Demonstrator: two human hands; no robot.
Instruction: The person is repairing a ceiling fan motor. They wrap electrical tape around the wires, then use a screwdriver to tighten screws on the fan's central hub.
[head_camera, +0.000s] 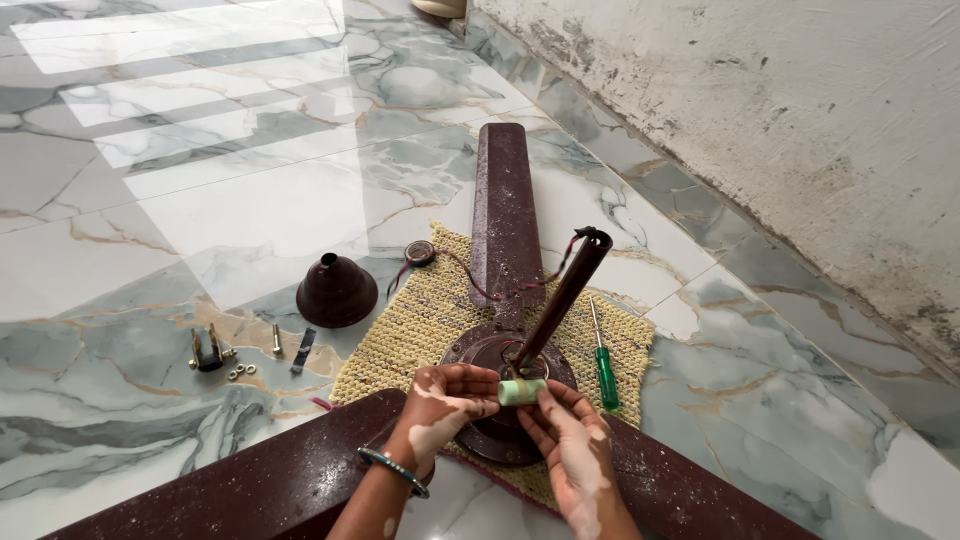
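Note:
A dark brown ceiling fan lies on a woven yellow mat, its motor hub in the middle and its down rod slanting up to the right. Both hands meet over the hub, at the foot of the rod, on a small pale green cylinder. My left hand, with a bangle on the wrist, grips its left end. My right hand pinches its right end with the fingertips.
One fan blade points away, two more run off the bottom edge. On the marble floor to the left lie a brown bell-shaped canopy, a metal clamp, bolts and washers. A green-handled screwdriver rests on the mat. A rough wall runs along the right.

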